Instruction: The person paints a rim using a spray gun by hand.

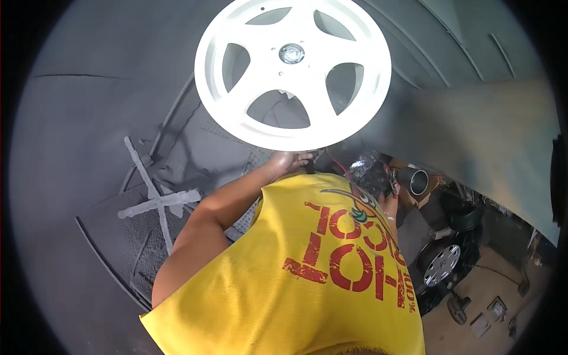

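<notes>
A white five-spoke wheel rim (pixel 318 77) fills the top middle, face up, with a shiny covered hub. Just under its near edge is my left hand (pixel 290 162), fingers curled by a short dark piece (pixel 309 166); the rim hides part of the grip. Farther right, my right hand (pixel 391 198) closes round what looks like a spray gun, mostly hidden, beside a round silver cup (pixel 419 182) with a dark inside. My yellow shirt (pixel 343 254) covers part of the right arm. A thin red line (pixel 338 163) hangs between the hands.
Crumpled dark plastic (pixel 368 168) lies between my hands. A grey-coated cross-shaped stand (pixel 158 201) stands at the left. A brown cardboard box (pixel 429 192), a silver wheel (pixel 442 265) and a black fan (pixel 458 307) are at the right. A panel (pixel 491 136) bounds the right side.
</notes>
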Demonstrator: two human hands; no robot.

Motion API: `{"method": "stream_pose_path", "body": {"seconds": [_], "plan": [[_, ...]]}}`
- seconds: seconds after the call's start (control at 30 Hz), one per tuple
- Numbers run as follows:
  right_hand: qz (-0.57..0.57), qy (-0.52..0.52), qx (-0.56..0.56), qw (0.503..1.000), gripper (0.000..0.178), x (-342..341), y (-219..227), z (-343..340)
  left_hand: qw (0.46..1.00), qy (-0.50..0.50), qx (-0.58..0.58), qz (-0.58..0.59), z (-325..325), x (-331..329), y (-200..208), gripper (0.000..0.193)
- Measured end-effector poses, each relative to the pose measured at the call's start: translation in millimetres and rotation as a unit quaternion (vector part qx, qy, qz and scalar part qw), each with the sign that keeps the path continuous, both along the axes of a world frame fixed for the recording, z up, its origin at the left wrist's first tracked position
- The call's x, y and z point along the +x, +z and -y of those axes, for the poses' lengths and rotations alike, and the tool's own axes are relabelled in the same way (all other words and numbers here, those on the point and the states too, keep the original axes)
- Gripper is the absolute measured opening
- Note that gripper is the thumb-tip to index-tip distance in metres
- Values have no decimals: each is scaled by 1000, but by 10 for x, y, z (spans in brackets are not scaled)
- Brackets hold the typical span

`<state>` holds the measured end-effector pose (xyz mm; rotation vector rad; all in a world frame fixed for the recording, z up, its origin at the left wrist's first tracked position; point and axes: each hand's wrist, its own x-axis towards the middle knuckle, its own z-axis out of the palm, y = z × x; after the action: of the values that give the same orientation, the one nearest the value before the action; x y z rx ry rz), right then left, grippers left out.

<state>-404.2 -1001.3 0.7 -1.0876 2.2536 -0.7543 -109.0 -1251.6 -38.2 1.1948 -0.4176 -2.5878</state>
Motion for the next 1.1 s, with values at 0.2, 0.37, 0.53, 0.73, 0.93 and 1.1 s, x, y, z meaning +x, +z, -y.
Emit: {"method": "stream_pose_path", "body": {"seconds": [0.2, 0.37, 0.53, 0.73, 0.93, 1.1], "plan": [[45, 16, -16, 999, 54, 40, -269, 75, 968, -214, -121, 55, 27, 98, 182, 52], [90, 48, -3, 995, 58, 75, -42, 319, 839, -418, -320, 136, -12, 779, -358, 61], [86, 86, 8, 993, 60, 3, 12, 452, 905, -369, -13, 210, -624, 1709, -927, 72], [34, 101, -1, 994, 61, -21, 6, 569, 935, -273, 205, 98, -1185, 1841, -833, 62], [91, 98, 31, 991, 58, -4, 72, 756, 958, -260, 51, 112, -1065, 1758, -659, 54], [66, 133, -28, 988, 57, 76, 193, 860, 764, -482, -322, 283, -609, 1621, -886, 43]]}}
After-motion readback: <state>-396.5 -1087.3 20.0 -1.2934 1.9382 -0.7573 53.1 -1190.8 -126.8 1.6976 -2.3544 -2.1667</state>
